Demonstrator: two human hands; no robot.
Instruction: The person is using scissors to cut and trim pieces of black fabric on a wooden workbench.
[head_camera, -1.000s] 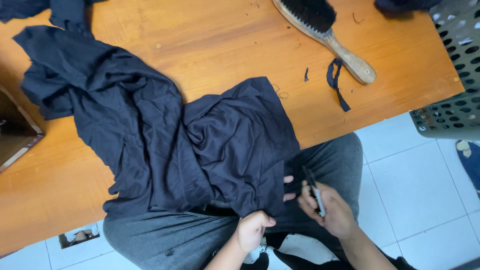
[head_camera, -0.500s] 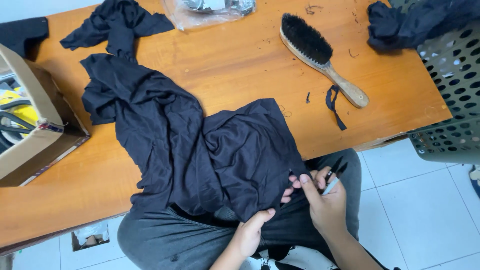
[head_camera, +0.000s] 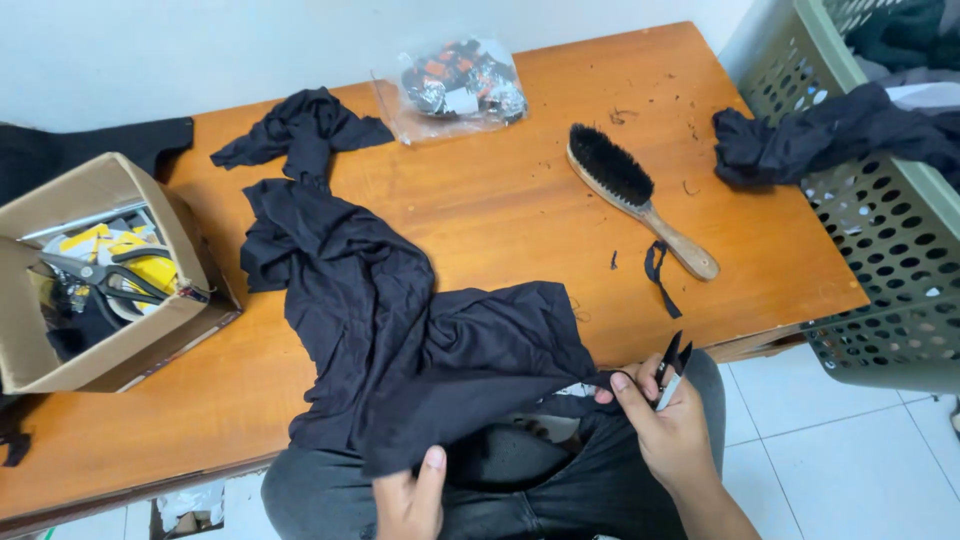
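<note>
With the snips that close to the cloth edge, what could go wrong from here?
1. The small black thread snips in the right hand point at the stretched edge of the black fabric garment; they might nick the cloth itself.
2. The right hand's fingertips pinch the edge beside the blades, so a slip may cut skin.
3. The garment trails across the wooden table; the left hand tugging could drag it off.

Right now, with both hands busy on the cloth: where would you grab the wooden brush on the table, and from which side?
Probably by the bare wooden handle of the brush, from the table's near right edge. The handle points that way, toward the right hand, and lies flat with open wood around it. The bristle head at the far end faces up and offers a poorer grip. A small black strip lies just beside the handle tip; come in above it.
</note>
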